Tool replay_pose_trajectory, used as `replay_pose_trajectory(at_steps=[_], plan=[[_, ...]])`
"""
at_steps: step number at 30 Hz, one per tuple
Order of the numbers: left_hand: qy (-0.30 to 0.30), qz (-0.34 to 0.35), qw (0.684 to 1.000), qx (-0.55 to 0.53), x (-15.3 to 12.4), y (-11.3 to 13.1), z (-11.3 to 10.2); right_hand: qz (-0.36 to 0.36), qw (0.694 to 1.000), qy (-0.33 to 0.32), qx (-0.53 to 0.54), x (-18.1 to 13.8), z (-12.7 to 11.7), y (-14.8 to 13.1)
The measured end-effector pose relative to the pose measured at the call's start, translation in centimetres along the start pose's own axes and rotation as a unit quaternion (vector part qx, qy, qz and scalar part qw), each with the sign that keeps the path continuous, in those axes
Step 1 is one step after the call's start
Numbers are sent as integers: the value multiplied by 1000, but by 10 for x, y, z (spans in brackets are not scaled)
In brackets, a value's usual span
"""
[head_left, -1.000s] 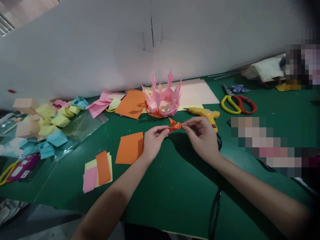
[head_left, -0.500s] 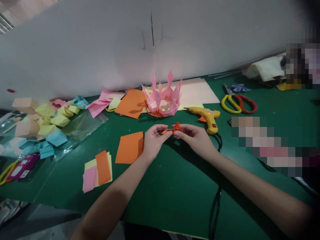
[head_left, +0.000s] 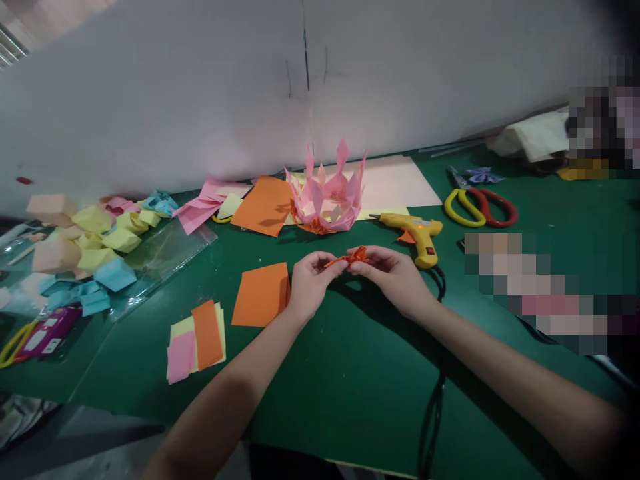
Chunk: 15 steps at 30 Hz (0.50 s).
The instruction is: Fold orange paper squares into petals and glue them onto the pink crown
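A small folded orange paper piece (head_left: pixel 350 257) is pinched between both hands above the green table (head_left: pixel 350 373). My left hand (head_left: pixel 311 285) grips its left end with closed fingers. My right hand (head_left: pixel 393 277) pinches its right end. Just behind stands a pink folded paper crown (head_left: pixel 327 197) with orange bits at its base. A flat orange paper square (head_left: pixel 261 294) lies left of my left hand.
A yellow glue gun (head_left: pixel 415 235) lies right of the crown, its black cord trailing toward me. Red and yellow scissors (head_left: pixel 480 207) sit at the right. Coloured folded papers (head_left: pixel 90 253) pile at the left on clear plastic. Small paper slips (head_left: pixel 196 340) lie near the front.
My hands have drawn closer together and lowered slightly, the right one sliding left along the orange piece. The piece now lies flatter between the fingertips.
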<state>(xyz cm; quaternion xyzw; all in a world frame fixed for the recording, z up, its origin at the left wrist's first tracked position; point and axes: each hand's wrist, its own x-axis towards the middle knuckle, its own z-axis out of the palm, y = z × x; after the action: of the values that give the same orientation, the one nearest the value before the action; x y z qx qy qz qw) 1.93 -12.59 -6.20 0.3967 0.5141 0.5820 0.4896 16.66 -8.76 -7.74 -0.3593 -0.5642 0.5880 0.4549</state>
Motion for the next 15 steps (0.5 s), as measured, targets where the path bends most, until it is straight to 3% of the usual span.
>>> replay_pose_trajectory(at_steps=[9,15], plan=[[-57,20,998,-5,0,-6,-1,15,1000,-13,-13,-2,1,-6],[-16,-16,996,-84,2,-5,1,18,1000,3,15,-2,2,-3]])
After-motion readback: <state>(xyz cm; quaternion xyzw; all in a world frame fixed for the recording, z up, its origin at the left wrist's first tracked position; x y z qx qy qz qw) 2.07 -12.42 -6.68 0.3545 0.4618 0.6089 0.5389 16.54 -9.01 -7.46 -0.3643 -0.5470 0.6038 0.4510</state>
